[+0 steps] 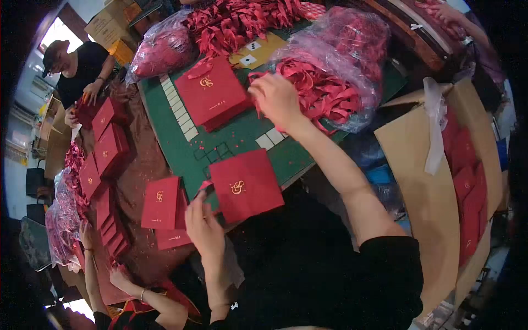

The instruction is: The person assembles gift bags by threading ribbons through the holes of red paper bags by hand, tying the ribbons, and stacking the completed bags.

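My left hand [204,225] pinches the lower left corner of a red paper bag with a gold logo [246,186] lying at the near edge of the green table [231,140]. My right hand [276,98] reaches into a clear plastic bag full of red ribbons [330,88], fingers closed among the ribbons. A second red logo bag [212,91] lies flat further back on the table.
More red bags [161,202] lie in stacks to the left. Another ribbon heap [242,22] and a plastic sack [162,49] sit at the back. An open cardboard box [440,209] of red bags stands right. Other people [77,66] work left; someone's hands [118,275] are low left.
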`<state>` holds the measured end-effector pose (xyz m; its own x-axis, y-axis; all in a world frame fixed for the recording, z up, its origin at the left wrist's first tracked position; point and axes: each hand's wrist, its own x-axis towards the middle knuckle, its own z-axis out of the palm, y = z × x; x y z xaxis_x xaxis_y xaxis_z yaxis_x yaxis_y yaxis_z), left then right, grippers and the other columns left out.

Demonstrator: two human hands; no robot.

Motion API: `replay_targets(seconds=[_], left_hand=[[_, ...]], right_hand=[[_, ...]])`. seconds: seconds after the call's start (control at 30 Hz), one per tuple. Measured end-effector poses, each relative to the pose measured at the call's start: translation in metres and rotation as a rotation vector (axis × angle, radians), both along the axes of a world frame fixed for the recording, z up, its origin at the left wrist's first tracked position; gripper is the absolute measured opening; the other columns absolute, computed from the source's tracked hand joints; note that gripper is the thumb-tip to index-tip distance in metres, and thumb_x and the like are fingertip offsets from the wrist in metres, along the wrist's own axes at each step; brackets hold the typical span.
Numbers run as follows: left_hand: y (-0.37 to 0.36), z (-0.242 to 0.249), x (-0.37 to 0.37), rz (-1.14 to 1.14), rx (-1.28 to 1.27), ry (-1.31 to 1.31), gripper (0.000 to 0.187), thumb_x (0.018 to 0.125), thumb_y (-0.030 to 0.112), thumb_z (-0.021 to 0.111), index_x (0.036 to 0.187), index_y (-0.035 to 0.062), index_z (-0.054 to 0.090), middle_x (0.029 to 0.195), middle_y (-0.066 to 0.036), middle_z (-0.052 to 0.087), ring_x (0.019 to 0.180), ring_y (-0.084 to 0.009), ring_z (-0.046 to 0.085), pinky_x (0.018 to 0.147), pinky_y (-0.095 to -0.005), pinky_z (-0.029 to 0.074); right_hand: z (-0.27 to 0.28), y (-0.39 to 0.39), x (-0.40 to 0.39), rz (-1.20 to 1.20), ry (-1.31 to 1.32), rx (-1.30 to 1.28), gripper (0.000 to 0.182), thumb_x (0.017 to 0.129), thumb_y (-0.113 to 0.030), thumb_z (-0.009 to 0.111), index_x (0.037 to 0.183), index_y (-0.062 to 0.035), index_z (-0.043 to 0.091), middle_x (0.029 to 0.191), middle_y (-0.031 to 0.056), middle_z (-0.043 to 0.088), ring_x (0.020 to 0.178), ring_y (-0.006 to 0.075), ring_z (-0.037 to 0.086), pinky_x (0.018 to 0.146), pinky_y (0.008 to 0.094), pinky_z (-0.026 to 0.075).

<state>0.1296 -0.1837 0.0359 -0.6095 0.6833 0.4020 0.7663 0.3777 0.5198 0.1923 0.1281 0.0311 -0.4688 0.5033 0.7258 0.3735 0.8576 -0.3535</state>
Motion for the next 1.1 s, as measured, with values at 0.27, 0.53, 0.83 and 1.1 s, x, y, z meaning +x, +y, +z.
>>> replay_targets(seconds=[0.27, 0.53, 0.83, 1.1], left_hand=[[0.023, -0.035, 0.011, 0.043, -0.172, -0.024, 0.057, 0.082, 0.017, 0.069, 0.131, 0.0007, 0.048, 0.115, -0.018, 0.057, 0.104, -0.0361, 0.05, 0.091, -0.0418, 0.041], [0.03, -0.037, 0.022, 0.117, -0.18, 0.143, 0.068, 0.078, 0.012, 0.072, 0.136, -0.0009, 0.04, 0.104, -0.017, 0.056, 0.093, -0.0352, 0.049, 0.083, -0.0431, 0.041], [0.024, -0.035, 0.015, 0.17, 0.142, -0.577, 0.049, 0.073, 0.001, 0.076, 0.115, 0.0011, 0.05, 0.076, -0.003, 0.046, 0.067, -0.0138, 0.045, 0.063, -0.0261, 0.042], [0.02, -0.033, 0.021, 0.174, 0.365, -0.874, 0.04, 0.08, -0.005, 0.067, 0.111, 0.0002, 0.043, 0.091, -0.011, 0.065, 0.079, -0.0126, 0.061, 0.069, -0.0251, 0.048]], right_hand=[[-0.028, 0.045, 0.026, -0.003, -0.135, -0.009, 0.013, 0.08, -0.022, 0.066, 0.083, -0.0098, 0.07, 0.095, 0.001, 0.062, 0.096, 0.025, 0.053, 0.086, 0.0438, 0.038], [-0.037, -0.027, 0.089, 0.388, -0.167, -0.223, 0.016, 0.077, -0.02, 0.073, 0.087, -0.008, 0.069, 0.089, 0.0027, 0.065, 0.098, 0.0213, 0.056, 0.088, 0.0395, 0.036], [-0.034, -0.037, 0.07, 0.155, -0.458, -0.179, 0.025, 0.074, -0.033, 0.072, 0.078, -0.0091, 0.068, 0.076, 0.0054, 0.063, 0.085, 0.0252, 0.053, 0.077, 0.0398, 0.038], [-0.008, -0.069, 0.045, 0.407, 0.008, -0.177, 0.007, 0.083, -0.007, 0.064, 0.087, -0.0032, 0.059, 0.077, 0.005, 0.063, 0.074, 0.0224, 0.059, 0.07, 0.0359, 0.044]])
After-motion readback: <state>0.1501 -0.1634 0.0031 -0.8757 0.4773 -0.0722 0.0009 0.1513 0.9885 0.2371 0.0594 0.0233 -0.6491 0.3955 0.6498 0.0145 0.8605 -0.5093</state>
